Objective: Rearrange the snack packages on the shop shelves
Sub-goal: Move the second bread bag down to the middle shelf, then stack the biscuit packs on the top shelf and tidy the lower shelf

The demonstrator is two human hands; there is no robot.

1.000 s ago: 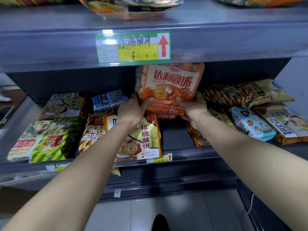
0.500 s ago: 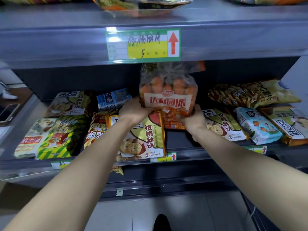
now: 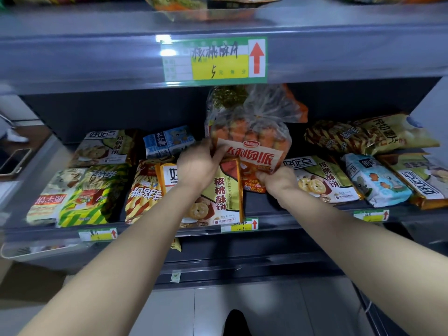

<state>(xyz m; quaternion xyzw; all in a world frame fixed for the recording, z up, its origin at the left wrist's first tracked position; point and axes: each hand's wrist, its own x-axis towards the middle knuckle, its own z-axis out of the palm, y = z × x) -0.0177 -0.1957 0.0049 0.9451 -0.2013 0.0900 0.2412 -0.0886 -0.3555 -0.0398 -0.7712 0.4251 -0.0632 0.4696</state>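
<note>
A big clear bag of orange pie cakes [image 3: 251, 139] with a red-lettered label stands upright in the middle of the grey shelf [image 3: 286, 209]. My left hand [image 3: 198, 163] grips its lower left edge. My right hand [image 3: 276, 179] pinches its lower right corner. Below the bag lies another orange package [image 3: 252, 183], partly hidden. A green walnut-biscuit pack [image 3: 218, 197] lies in front, under my left wrist.
Snack packs lie on both sides: striped fry bags [image 3: 92, 197] at left, a blue pack [image 3: 167, 141] behind, walnut biscuits [image 3: 320, 178] and fish crackers [image 3: 373, 178] at right. The upper shelf's edge with its price tag [image 3: 214, 59] hangs close above. A phone [image 3: 14, 161] lies far left.
The bag went from tilted with its label facing me to standing upright on the shelf. Both hands slid down to its lower edge, and the view moved closer.
</note>
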